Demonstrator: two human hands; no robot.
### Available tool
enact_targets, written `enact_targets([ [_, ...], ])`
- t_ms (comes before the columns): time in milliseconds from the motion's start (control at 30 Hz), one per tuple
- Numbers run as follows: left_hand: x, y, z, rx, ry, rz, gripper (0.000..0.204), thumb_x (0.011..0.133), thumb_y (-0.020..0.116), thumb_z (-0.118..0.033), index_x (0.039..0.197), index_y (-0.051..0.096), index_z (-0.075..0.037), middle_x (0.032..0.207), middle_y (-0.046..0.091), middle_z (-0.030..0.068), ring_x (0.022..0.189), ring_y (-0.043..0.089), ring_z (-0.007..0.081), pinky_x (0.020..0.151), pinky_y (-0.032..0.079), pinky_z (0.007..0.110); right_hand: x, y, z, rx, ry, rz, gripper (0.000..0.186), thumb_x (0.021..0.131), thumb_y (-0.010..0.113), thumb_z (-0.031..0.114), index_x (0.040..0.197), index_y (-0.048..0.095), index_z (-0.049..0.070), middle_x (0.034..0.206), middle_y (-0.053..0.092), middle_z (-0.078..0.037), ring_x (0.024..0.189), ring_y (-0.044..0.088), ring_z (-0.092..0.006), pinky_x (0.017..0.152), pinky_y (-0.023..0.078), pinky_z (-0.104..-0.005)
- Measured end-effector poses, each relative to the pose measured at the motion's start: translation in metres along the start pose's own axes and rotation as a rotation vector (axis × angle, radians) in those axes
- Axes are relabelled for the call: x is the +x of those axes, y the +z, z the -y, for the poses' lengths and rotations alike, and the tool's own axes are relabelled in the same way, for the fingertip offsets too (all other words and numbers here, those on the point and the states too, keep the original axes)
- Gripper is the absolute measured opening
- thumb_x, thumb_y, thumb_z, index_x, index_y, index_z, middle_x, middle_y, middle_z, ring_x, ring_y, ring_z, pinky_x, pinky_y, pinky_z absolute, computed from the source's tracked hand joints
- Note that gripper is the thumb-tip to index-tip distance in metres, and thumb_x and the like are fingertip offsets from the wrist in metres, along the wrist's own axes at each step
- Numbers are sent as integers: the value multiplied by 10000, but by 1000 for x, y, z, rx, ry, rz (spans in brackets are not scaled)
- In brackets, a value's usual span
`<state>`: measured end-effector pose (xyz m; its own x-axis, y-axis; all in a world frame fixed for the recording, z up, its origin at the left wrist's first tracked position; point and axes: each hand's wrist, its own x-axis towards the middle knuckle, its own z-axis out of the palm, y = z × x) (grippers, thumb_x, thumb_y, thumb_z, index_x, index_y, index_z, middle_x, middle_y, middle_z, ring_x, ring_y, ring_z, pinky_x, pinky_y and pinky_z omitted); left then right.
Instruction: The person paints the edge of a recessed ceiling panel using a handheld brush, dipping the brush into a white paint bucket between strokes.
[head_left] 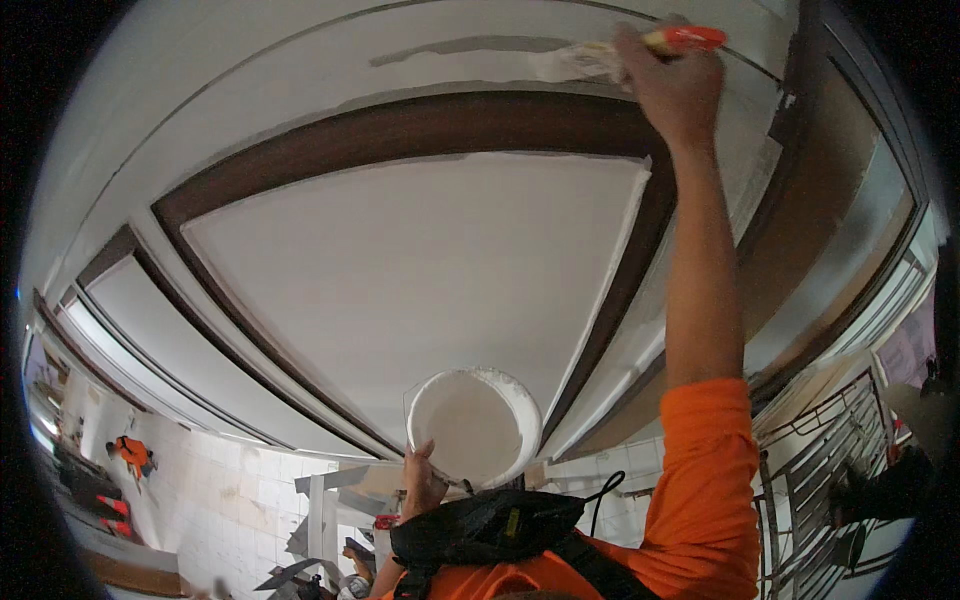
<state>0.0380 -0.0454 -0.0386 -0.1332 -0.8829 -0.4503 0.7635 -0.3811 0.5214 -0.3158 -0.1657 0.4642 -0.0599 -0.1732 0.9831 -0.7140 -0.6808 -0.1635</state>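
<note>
High up on a pale panelled surface, my right hand is closed round a paintbrush with a red-ended handle. Its whitish bristles point left and touch the pale band above the dark trim. Beside the bristles runs a grey streak, with white next to it. Lower down, close to my chest, a round white bucket holds whitish paint. My left hand grips the bucket at its left side, the thumb near the rim; its other fingers are mostly hidden.
Dark brown trim frames a large white panel. Brown panelling stands at the right, above a metal rack. Far below left are a person in orange, orange cones and a pale tiled floor.
</note>
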Motion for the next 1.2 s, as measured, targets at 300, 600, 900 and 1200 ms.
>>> enact_targets([
  [300, -10, 13, 3, 40, -7, -8, 525, 939, 535, -154, 1419, 366, -25, 1287, 545, 194, 1149, 565, 365, 948, 487, 548, -2, 5, 40, 524, 208, -146, 333, 956, 659, 241, 1079, 647, -69, 998, 701, -147, 860, 719, -215, 754, 622, -309],
  [600, -23, 38, -4, 6, 43, -82, 473, 948, 518, -90, 1402, 394, -52, 1242, 577, 174, 1089, 602, 360, 909, 516, 539, -31, 116, 52, 416, 82, -22, 287, 959, 660, 252, 1058, 703, -14, 895, 730, -120, 855, 723, -168, 721, 590, -294],
  [900, 4, 3, 12, -55, 52, -28, 495, 945, 535, -155, 1404, 396, -34, 1264, 569, 180, 1148, 567, 373, 968, 479, 556, -39, 145, 50, 518, 142, -107, 236, 935, 687, 214, 894, 696, -19, 858, 733, -107, 805, 692, -150, 713, 529, -290],
  [1200, -19, 30, -5, -80, 9, -67, 507, 950, 493, -60, 1441, 370, -83, 1303, 533, 194, 1130, 586, 362, 905, 523, 532, -43, 69, 40, 245, 55, -432, 280, 918, 717, 228, 970, 701, -46, 962, 731, -110, 866, 687, -159, 762, 532, -295],
])
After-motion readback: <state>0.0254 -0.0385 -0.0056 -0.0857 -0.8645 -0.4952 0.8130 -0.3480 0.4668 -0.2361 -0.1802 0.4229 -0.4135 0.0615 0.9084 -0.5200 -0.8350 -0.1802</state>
